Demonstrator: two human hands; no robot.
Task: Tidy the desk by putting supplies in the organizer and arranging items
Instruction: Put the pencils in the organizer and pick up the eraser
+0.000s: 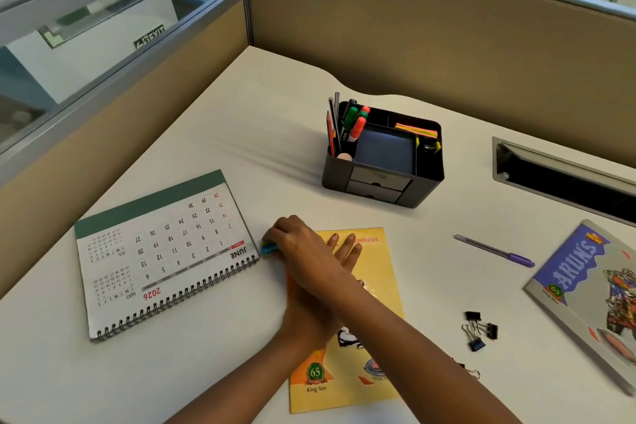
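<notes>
A: How many books lie on the desk (241, 134)?
B: Two notebooks: a yellow one (375, 327) at the near edge, a grey one (585, 289) at the right edge. One spiral calendar (165, 251) too.
A: Any pens?
B: One purple pen (494, 250) loose. One black organizer (383, 155) holds at least three markers.
A: Clips?
B: About three binder clips (479, 330) clustered; one more is partly hidden.
A: Hands?
B: Two, crossed.

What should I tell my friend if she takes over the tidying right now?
Right hand: crossed over the left, fingers closed on the blue eraser beside the calendar.
Left hand: open, flat on the yellow notebook.
Done: markers and sticky notes are in the organizer.
Left: eraser, purple pen and binder clips into the organizer; straighten both notebooks, including the grey notebook, and the calendar.
</notes>
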